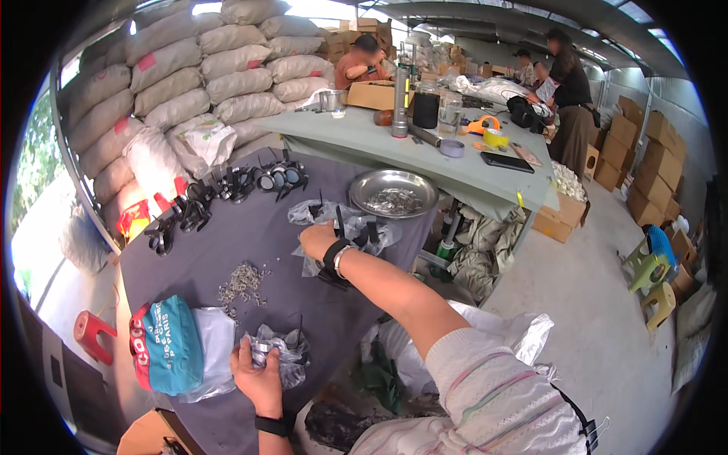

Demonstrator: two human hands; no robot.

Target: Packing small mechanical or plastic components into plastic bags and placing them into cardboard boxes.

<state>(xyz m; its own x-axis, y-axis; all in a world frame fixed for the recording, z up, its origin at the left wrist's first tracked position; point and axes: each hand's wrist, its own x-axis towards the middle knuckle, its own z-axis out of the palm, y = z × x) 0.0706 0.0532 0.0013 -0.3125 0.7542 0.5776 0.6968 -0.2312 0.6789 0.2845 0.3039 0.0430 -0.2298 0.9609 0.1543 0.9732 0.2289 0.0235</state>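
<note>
My left hand (258, 381) is closed round a clear plastic bag (292, 371) at the near edge of the dark cloth-covered table. Inside it show silvery and black parts, and a thin black strip sticks up. Farther up the table my right hand (317, 241) reaches over a pile of clear plastic bags (383, 233) with black parts in them. Its fingers are curled down against the plastic, and what they grip is hidden. Small metal pieces (244, 285) lie heaped left of the hands. Black goggles-like pieces with round lenses (279, 179) line the far side.
A steel dish (394, 193) of small metal parts stands at the table's right. A teal and red pouch (171, 345) lies on the near left. Behind is a green-topped table (364, 136) with a flashlight (400, 102), tape and a phone. Stacked sacks (171, 76) rise at left; other people work farther back.
</note>
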